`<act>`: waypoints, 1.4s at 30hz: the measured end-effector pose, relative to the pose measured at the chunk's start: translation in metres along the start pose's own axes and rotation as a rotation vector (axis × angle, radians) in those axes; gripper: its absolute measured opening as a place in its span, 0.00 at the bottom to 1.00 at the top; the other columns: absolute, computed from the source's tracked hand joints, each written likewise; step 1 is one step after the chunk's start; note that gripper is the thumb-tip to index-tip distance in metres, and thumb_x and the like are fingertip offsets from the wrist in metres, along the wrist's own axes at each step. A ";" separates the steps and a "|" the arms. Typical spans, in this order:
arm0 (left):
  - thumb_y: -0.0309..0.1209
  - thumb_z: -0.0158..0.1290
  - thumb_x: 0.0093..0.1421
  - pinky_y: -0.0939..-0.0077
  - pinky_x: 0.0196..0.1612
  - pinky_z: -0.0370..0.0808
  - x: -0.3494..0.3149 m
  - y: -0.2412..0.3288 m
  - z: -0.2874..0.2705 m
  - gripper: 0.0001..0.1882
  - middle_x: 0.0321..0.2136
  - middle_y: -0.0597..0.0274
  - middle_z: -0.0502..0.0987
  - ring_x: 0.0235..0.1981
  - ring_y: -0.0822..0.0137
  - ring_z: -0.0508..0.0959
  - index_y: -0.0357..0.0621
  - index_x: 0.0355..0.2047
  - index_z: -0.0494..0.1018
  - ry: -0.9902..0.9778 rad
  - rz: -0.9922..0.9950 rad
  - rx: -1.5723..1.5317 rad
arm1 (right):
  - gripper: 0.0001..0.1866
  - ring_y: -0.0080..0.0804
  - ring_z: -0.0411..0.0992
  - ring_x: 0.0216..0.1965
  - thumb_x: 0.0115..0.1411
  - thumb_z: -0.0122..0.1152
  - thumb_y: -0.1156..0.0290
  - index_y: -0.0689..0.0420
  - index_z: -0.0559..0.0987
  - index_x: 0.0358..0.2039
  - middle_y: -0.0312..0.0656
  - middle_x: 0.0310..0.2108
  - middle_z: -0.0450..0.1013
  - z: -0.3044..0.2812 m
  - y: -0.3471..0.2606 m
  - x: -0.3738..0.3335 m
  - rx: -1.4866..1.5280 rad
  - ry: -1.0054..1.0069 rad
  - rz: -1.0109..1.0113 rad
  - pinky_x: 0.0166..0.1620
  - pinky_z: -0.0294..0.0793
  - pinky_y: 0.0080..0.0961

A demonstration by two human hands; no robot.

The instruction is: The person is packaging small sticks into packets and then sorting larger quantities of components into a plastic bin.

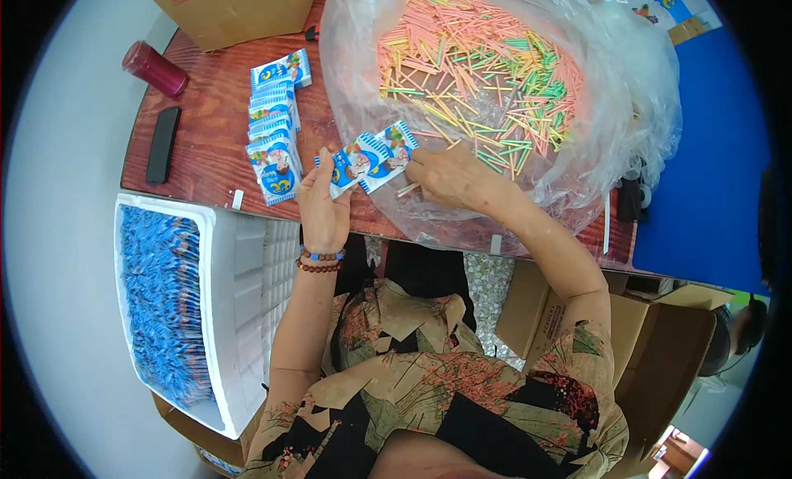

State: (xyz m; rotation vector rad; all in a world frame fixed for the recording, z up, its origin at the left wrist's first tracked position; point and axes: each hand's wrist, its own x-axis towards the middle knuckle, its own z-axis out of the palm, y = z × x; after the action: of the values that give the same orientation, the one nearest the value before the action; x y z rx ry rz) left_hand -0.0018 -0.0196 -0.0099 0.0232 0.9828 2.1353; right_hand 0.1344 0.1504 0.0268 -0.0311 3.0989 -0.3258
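Note:
My left hand (324,208) is closed on two small blue-and-white printed packets (357,164), which overlap and fan out to the right. My right hand (454,179) is at the right end of these packets, over the near left edge of a clear plastic sheet or bag (355,83). Its fingers are bent together, and what they pinch is hidden. A pale thin stick shows just below its fingertips. On the plastic lies a wide heap of thin pink, yellow and green sticks (487,46). Left of my left hand, a row of similar packets (272,120) overlaps on the reddish wooden table (216,91).
A black phone (163,145) and a dark red cup (155,69) lie at the table's left. A cardboard box (231,13) stands behind. At lower left, a white foam box (219,314) holds many blue packets. Open cartons (660,363) stand at lower right, near a blue surface (701,165).

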 end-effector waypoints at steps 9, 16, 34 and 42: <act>0.36 0.50 0.65 0.72 0.40 0.77 0.005 0.000 -0.006 0.13 0.35 0.58 0.81 0.36 0.69 0.80 0.38 0.34 0.77 0.012 -0.016 0.011 | 0.06 0.26 0.67 0.24 0.59 0.59 0.69 0.57 0.73 0.30 0.36 0.24 0.68 -0.007 0.031 -0.017 0.704 0.107 0.211 0.27 0.67 0.27; 0.35 0.48 0.66 0.71 0.44 0.76 0.006 -0.001 -0.012 0.13 0.38 0.58 0.80 0.40 0.67 0.79 0.37 0.39 0.76 -0.045 -0.020 0.032 | 0.02 0.12 0.62 0.23 0.58 0.57 0.74 0.56 0.74 0.29 0.28 0.22 0.65 -0.008 0.097 -0.020 1.103 0.170 0.476 0.24 0.60 0.12; 0.35 0.50 0.65 0.75 0.40 0.78 0.003 0.003 -0.003 0.12 0.34 0.58 0.81 0.35 0.70 0.81 0.38 0.34 0.76 0.015 -0.026 0.031 | 0.12 0.45 0.71 0.42 0.58 0.56 0.67 0.59 0.75 0.41 0.50 0.36 0.70 0.007 0.140 0.025 0.066 0.408 0.366 0.44 0.71 0.36; 0.34 0.49 0.66 0.72 0.44 0.77 0.006 0.001 -0.010 0.12 0.39 0.57 0.80 0.39 0.68 0.80 0.37 0.38 0.75 -0.030 -0.032 0.025 | 0.15 0.47 0.72 0.42 0.58 0.58 0.64 0.60 0.75 0.40 0.51 0.40 0.72 -0.018 0.119 0.008 0.311 0.449 0.379 0.44 0.72 0.37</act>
State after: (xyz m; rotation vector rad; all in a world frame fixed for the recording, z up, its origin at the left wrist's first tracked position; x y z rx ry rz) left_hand -0.0099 -0.0223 -0.0177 0.0518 0.9863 2.0875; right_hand 0.1237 0.2706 0.0193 0.7179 3.3230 -0.8968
